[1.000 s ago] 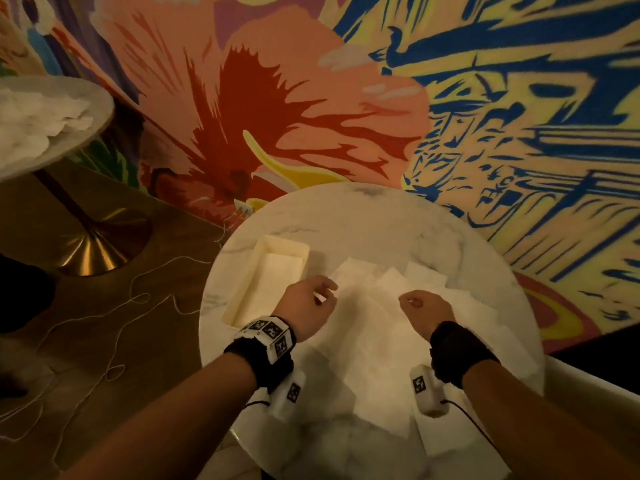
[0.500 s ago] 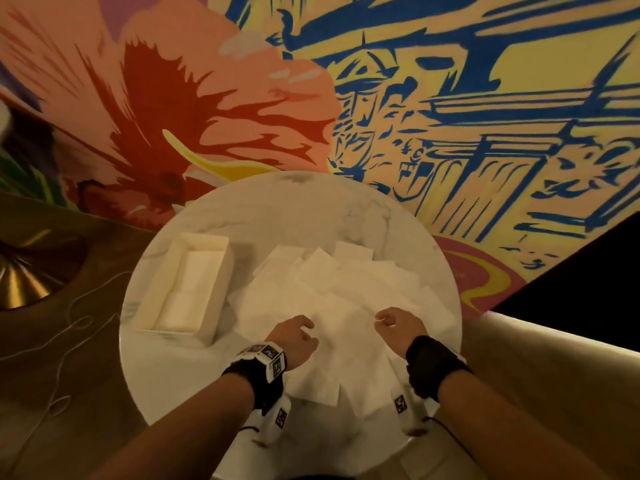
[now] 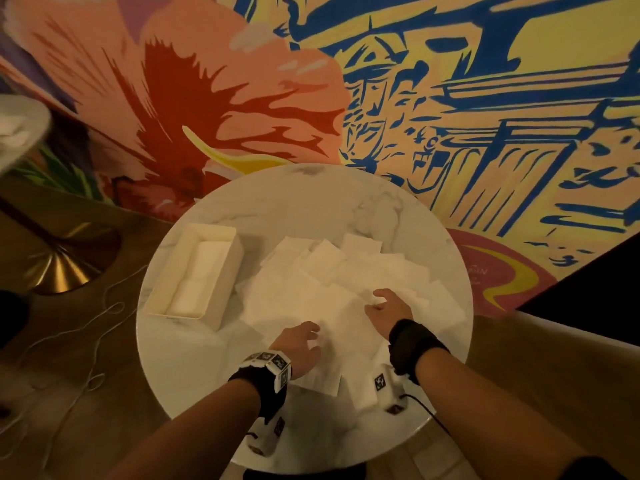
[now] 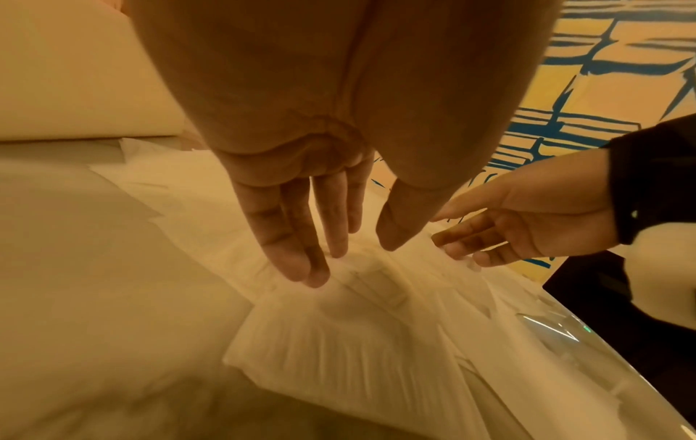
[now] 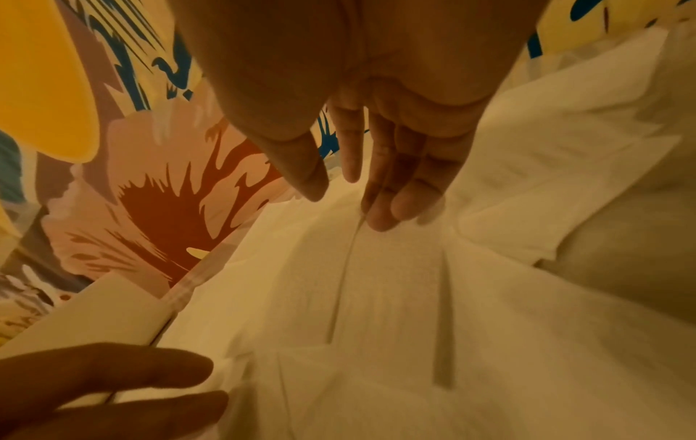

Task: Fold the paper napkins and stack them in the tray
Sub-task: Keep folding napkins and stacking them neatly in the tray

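Several white paper napkins (image 3: 311,289) lie spread and overlapping on the round marble table (image 3: 311,202). A cream rectangular tray (image 3: 227,237) stands at the table's left with folded napkins (image 3: 201,275) inside. My left hand (image 3: 304,341) hovers over the near napkins (image 4: 339,342), fingers (image 4: 293,253) straight and holding nothing. My right hand (image 3: 384,304) reaches over the napkins (image 5: 376,282) further right, fingers (image 5: 399,193) relaxed and spread, tips close to the paper. Whether either hand touches the paper is unclear.
A painted mural wall (image 3: 450,98) rises right behind the table. Another table (image 3: 20,133) with napkins on a brass base (image 3: 59,268) stands at the left. White cords (image 3: 86,341) trail on the wooden floor. A padded seat edge (image 3: 554,341) lies to the right.
Both hands have gone from loosely curled to straighter fingers. The right hand has reached further out over the napkins. The head view has shifted.
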`<state>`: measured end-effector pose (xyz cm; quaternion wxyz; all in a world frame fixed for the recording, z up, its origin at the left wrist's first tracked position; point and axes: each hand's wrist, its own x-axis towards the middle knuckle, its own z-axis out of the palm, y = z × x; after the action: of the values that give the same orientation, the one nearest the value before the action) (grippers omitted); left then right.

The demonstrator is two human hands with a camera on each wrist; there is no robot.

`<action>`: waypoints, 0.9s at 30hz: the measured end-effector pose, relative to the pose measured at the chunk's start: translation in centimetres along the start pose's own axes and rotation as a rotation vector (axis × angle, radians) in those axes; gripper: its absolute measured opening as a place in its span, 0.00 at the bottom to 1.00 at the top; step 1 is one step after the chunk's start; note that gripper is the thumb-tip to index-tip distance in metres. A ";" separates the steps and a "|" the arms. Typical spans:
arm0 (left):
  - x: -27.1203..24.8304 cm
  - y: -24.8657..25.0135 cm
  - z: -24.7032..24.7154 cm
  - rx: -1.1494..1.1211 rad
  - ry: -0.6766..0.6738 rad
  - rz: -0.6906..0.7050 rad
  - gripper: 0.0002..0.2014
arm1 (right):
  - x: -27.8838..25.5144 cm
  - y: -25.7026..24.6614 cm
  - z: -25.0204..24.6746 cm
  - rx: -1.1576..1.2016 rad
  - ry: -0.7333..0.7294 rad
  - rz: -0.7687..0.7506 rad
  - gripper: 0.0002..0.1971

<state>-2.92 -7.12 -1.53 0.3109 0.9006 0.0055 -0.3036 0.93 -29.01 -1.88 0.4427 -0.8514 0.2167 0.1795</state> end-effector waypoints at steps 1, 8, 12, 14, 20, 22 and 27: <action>-0.1 0.0 0.0 0.004 -0.004 -0.003 0.23 | 0.3 0.0 0.2 0.006 0.000 0.008 0.21; -0.5 0.4 -0.4 0.101 -0.026 0.020 0.25 | 1.6 -0.1 1.1 0.029 0.050 0.030 0.16; -0.3 0.5 -0.5 0.128 -0.034 0.029 0.23 | 2.1 -0.1 1.2 0.036 0.055 0.019 0.09; -0.1 0.5 -0.6 0.118 -0.041 0.030 0.23 | 2.2 -0.1 1.0 0.063 0.077 0.014 0.06; 1.3 1.1 -3.0 0.093 0.059 0.035 0.19 | 1.2 -0.7 0.0 0.121 0.093 -0.122 0.06; 1.7 1.6 -3.9 0.050 0.093 0.053 0.23 | 0.7 -1.3 -0.4 0.127 0.076 -0.177 0.07; 2.6 3.3 -5.9 -0.156 0.207 0.131 0.34 | -0.5 -2.8 -0.9 0.096 0.022 -0.285 0.10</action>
<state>3.11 -6.95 2.53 0.3968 0.8987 0.0021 -0.1868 2.10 -28.17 0.76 0.5015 -0.8533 0.1067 0.0950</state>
